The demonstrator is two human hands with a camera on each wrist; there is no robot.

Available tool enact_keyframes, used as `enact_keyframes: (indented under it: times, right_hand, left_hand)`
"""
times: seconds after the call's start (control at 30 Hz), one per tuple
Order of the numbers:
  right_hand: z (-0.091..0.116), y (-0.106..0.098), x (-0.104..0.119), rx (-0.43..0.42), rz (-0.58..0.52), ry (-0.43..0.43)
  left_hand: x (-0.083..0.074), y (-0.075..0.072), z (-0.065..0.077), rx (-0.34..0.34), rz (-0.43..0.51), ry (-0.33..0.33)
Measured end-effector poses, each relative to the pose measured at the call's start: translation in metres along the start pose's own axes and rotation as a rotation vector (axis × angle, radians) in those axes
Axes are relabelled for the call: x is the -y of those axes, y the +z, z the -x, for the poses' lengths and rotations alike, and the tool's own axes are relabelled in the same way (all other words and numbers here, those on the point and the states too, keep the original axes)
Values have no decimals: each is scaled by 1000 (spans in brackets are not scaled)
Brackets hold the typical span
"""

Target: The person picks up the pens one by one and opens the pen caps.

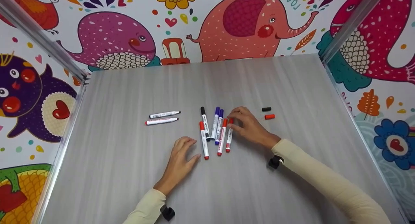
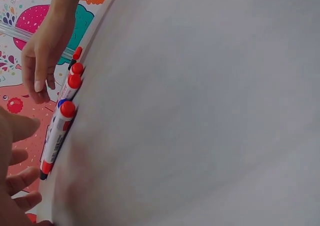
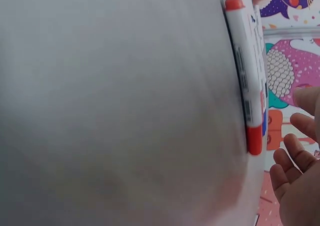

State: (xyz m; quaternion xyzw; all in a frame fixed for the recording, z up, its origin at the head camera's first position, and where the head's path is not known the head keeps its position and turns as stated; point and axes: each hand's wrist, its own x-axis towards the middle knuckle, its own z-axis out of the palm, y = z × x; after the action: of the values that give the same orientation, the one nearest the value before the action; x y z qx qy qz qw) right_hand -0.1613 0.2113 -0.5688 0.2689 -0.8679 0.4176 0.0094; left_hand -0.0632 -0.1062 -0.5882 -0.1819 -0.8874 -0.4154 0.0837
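Note:
A group of capped whiteboard markers lies side by side on the table. At its right edge is a red marker, its cap partly behind the fingers of my right hand. That hand hovers over it with loosely bent fingers spread apart; the right wrist view has them away from the marker. My left hand is just left of the group, fingers and thumb apart, nearest the leftmost red marker. Between them lie a black marker, two blue markers and another red marker.
Two uncapped markers, one with a black end and one with a red end, lie to the left, tips pointing right. A black cap and a red cap lie right of my right hand. Patterned walls border the grey table.

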Motion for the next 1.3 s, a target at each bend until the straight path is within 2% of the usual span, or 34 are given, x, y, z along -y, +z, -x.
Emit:
enact_keyframes:
  times: [0.13, 0.3, 0.5, 0.8, 0.93, 1.13, 1.3]
  right_hand:
    - [-5, 8, 6, 20, 8, -19]
    - [-10, 18, 11, 41, 34, -36]
    - [-15, 29, 17, 63, 51, -57]
    - [-28, 50, 20, 46, 120, -166]
    - [-35, 57, 21, 45, 154, -182]
    - [-41, 63, 22, 63, 185, -196]
    - [-43, 67, 24, 98, 203, -174]
  left_hand:
    - [-2, 3, 5, 5, 2, -7]
    - [-5, 8, 11, 11, -12, 16]
    - [-9, 14, 14, 33, -25, -4]
    - [-14, 21, 16, 41, -41, -31]
    - [-15, 24, 17, 46, -59, -43]
    - [-14, 27, 17, 20, -65, -18]
    - [-12, 28, 18, -13, -79, 5]
